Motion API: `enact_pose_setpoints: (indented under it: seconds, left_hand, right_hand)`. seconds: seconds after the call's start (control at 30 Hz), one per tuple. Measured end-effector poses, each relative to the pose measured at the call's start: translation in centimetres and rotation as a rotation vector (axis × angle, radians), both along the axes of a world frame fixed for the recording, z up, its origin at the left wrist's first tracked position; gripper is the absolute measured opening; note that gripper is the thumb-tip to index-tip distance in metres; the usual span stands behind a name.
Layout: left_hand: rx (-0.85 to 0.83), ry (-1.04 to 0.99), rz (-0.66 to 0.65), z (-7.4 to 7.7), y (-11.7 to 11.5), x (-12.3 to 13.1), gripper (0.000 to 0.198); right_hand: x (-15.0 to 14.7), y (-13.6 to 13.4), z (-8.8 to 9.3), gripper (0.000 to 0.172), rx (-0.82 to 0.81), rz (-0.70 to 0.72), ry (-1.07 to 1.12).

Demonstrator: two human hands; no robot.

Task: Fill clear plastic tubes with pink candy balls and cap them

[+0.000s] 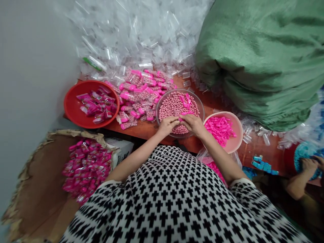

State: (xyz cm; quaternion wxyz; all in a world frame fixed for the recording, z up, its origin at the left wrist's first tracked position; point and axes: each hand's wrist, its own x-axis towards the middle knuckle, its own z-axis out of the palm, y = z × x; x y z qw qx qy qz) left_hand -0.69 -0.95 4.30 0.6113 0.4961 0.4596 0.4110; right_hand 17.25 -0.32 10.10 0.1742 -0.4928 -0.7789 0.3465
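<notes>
Both my hands meet over the near side of a clear bowl (167, 101) filled with small round pink beads (170, 105). The fingers of my left hand (167, 126) are pinched together; what they hold is too small to make out. My right hand (193, 125) is closed on a bright pink plastic piece (182, 116), its fingertips close to those of the left. Loose pink plastic pieces (186, 101) rest on the beads. Right of the bowl, a pale pink basin (238, 135) holds many similar pink pieces (219, 130).
Bead-filled tubes with pink caps (141, 91) lie heaped left of the bowl. Beyond are a red basin (73, 116) of pink packets, a cardboard box (37, 175), piled clear tubes (141, 30) and a green sack (253, 57). A co-worker's hands (308, 165) handle blue pieces at right.
</notes>
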Motion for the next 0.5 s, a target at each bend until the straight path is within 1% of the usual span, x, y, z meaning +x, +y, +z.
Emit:
enact_pose_setpoints:
  seconds: [0.07,0.13,0.17,0.23,0.3,0.37,0.43,0.5]
  left_hand:
    - [-0.106,-0.120,0.098,0.0,0.5,0.0,0.044]
    - [-0.202,-0.224,0.156,0.1,1.0,-0.3,0.052]
    - [-0.234,-0.254,0.173,0.1,1.2,-0.5,0.055]
    - [-0.250,-0.267,0.193,0.2,1.5,-1.0,0.055]
    - [-0.192,-0.217,0.189,0.2,1.6,-1.5,0.051]
    - [-0.073,-0.119,0.140,0.2,1.6,-1.9,0.043]
    - [0.065,-0.016,0.059,0.2,1.7,-2.3,0.034]
    - [0.175,0.054,-0.001,0.2,1.7,-2.7,0.028]
  right_hand:
    - [-0.5,0.4,0.2,0.036,-0.096,-0.162,0.228]
    - [-0.7,0.6,0.2,0.047,-0.222,-0.318,0.500]
    - [-0.7,0.6,0.1,0.051,-0.290,-0.379,0.622]
    - [-0.8,0.3,-0.5,0.050,-0.429,-0.457,0.795]
    - [-1.0,0.1,-1.3,0.045,-0.553,-0.511,0.885]
    - [-1.4,0.0,-2.0,0.044,-0.633,-0.556,0.936]
    - [-1.9,0.2,-2.3,0.044,-0.725,-0.544,0.955]
    - [-2.5,0.3,-2.2,0.042,-0.909,-0.484,0.951]
